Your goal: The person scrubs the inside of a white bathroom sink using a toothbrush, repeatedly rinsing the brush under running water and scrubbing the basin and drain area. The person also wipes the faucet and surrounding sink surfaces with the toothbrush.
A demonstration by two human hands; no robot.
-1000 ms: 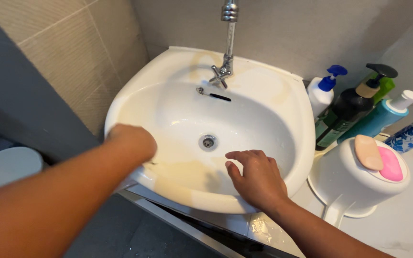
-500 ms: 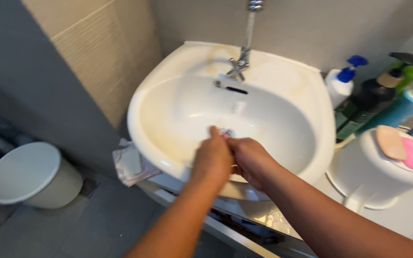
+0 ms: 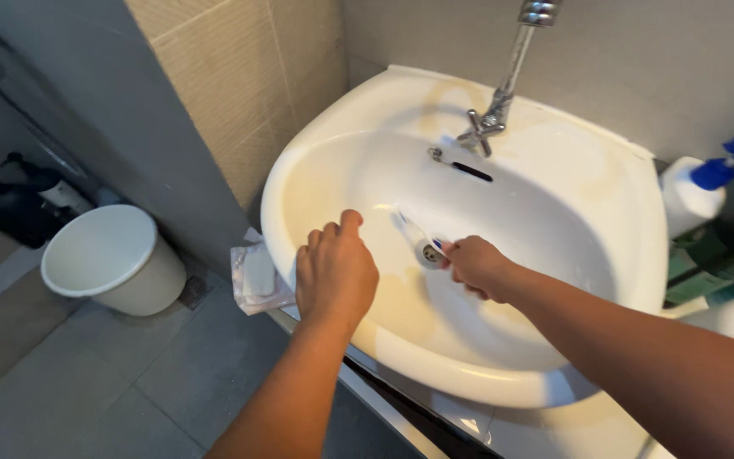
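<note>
A white washbasin (image 3: 639, 255) with yellowish stains fills the middle of the view. My right hand (image 3: 479, 267) is closed on a white and blue toothbrush (image 3: 414, 229), whose head lies against the bowl's inner wall just left of the drain (image 3: 429, 252). My left hand (image 3: 335, 272) hovers over the bowl's left side with its fingers loosely curled and holds nothing. A chrome tap (image 3: 499, 106) stands at the back of the basin.
A white bucket (image 3: 116, 259) stands on the grey floor tiles at the left. A clear plastic wrapper (image 3: 256, 274) sticks out beside the basin's left rim. A white pump bottle with a blue top (image 3: 698, 191) and dark bottles stand at the right.
My hands came together over the drain, then parted. The right hand now grips a toothbrush inside the bowl. The view has swung left, showing the bucket.
</note>
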